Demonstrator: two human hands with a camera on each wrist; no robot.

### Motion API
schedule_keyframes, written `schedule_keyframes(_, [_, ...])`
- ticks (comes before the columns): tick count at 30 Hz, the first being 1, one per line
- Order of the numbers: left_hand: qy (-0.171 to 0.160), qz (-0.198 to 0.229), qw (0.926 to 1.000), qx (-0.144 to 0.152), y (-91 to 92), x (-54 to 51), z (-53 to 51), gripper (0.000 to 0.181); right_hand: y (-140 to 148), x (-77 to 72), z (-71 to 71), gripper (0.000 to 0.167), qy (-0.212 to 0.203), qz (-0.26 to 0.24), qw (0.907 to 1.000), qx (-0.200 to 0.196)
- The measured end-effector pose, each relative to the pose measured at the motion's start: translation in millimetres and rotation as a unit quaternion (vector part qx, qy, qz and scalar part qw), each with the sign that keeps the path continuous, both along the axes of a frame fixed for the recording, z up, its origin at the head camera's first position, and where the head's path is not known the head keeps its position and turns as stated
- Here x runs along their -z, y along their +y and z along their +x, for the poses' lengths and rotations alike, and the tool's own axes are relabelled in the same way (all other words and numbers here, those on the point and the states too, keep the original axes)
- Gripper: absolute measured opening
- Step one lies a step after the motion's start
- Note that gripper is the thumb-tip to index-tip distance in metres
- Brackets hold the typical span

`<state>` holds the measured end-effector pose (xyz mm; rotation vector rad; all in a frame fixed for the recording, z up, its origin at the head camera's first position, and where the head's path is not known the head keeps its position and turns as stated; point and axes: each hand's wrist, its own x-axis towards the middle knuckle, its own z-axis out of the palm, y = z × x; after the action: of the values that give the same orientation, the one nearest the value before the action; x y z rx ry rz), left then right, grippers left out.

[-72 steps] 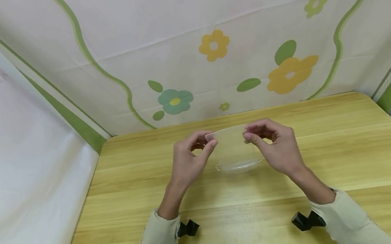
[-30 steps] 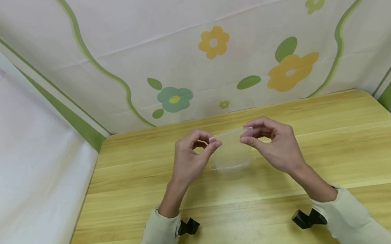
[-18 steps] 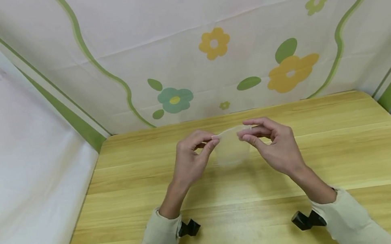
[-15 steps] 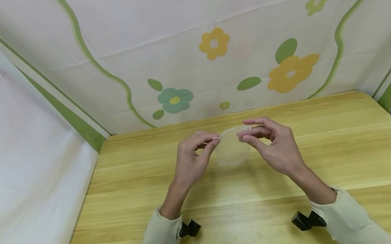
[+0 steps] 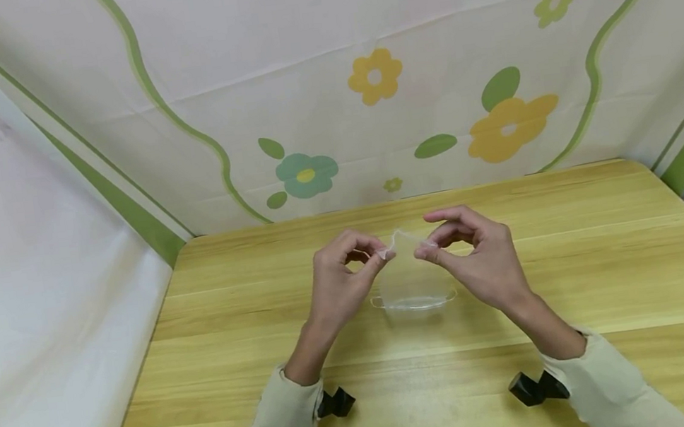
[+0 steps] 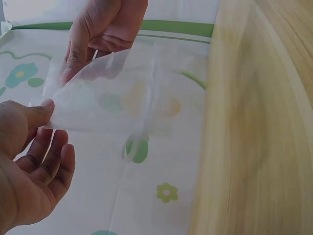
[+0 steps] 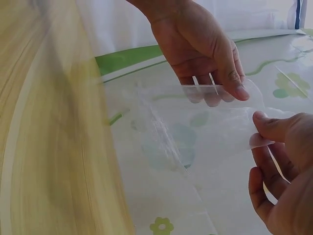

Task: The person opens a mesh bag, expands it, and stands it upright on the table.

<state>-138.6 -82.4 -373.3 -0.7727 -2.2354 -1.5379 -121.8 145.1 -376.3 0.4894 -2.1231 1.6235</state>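
A thin, see-through plastic piece (image 5: 413, 279) is held up above the wooden table (image 5: 423, 403), its far edge rising to a peak. The left hand (image 5: 345, 270) pinches that edge at left, the right hand (image 5: 478, 254) at right, the two just apart. Flowered cloth (image 5: 314, 89) hangs beyond the table's far edge.

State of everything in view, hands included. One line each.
Left hand: pinching the film's upper edge between thumb and fingers.
Right hand: pinching the same edge farther right.
Clear plastic film: held at two spots, upper edge bent into a peak between them.
Floral backdrop: hanging, creased.
Left sleeve: on the forearm, hand uncovered.
Right sleeve: likewise.
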Motion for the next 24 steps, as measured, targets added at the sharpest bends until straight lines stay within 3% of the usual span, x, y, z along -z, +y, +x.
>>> schedule_keyframes(11, [-0.011, 0.002, 0.9998, 0.015, -1.1, -3.0, 1.4, 0.006, 0.9, -1.4, -0.3, 0.034, -0.005, -0.014, 0.9997, -0.021])
schedule_keyframes(18, [-0.022, 0.002, 0.9995, 0.020, -1.2, -3.8, 1.2, 0.005, 2.2, -1.0, 0.2, 0.041, -0.022, 0.000, 0.9989, -0.040])
schedule_keyframes(24, [-0.013, 0.011, 0.9995, 0.028, 0.3, -2.7, 1.4, 0.005, -0.1, -2.2, 1.2, 0.045, -0.020, -0.007, 0.9995, -0.024])
